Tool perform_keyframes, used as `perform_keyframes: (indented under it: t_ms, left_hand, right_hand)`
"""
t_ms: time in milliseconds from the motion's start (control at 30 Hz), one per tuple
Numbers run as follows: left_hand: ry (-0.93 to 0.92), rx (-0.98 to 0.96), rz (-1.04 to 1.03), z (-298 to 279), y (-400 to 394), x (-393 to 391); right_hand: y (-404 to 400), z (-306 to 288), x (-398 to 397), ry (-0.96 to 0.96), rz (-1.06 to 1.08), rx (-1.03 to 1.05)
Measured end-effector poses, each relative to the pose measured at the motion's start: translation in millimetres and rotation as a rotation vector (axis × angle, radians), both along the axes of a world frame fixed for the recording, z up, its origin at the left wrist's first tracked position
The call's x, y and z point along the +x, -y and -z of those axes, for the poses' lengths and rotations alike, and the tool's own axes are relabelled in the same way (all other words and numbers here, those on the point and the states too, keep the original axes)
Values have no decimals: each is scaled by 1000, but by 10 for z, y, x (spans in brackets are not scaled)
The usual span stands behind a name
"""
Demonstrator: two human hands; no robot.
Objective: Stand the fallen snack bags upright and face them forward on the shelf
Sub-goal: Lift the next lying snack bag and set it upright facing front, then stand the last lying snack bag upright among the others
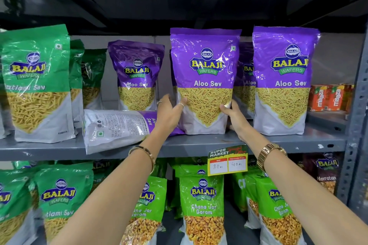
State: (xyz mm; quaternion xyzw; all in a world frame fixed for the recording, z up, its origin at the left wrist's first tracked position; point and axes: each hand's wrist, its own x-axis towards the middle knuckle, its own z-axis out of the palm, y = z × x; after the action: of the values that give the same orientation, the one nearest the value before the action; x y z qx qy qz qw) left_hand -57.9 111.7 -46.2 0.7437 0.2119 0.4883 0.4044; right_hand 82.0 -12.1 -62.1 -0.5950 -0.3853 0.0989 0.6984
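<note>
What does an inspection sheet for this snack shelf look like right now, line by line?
Surface: grey metal shelf, middle tier.
Job's things: centre Aloo Sev bag upright, facing forward; fallen Aloo Sev bag lying on its side, back label showing.
Clutter: price tag clipped to the shelf edge.
Grippers: left hand and right hand hold the centre bag's lower sides.
Cables: nothing seen.
Surroundings: green Ratlami Sev bag at left, Chana Jor Garam bags below, orange cartons at right.
</note>
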Motion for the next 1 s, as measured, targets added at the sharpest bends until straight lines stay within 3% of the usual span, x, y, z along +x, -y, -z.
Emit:
perform_keyframes:
  t_ms: [100,267,467,633,733,1000]
  left_hand:
    - [-96,8,-151,-90,-155,-73]
    - [-450,131,-315,-270,-348,-401]
    - [-543,135,-380,-395,-609,-746]
    - [-647,189,-399,-440,-779,-1031]
    - [-679,184,-390,-475,-882,-1207]
    - [-837,140,-280,-477,-1036,-1516]
  right_hand:
    - [-1,0,28,-1,14,-7]
    - [1,4,34,28,74,-3]
    - [-7,69,61,133,235,13]
    - [87,87,-248,425,636,59]
    - [50,118,-444,593,749,154]
    - [-372,161,-1137,888,550,46]
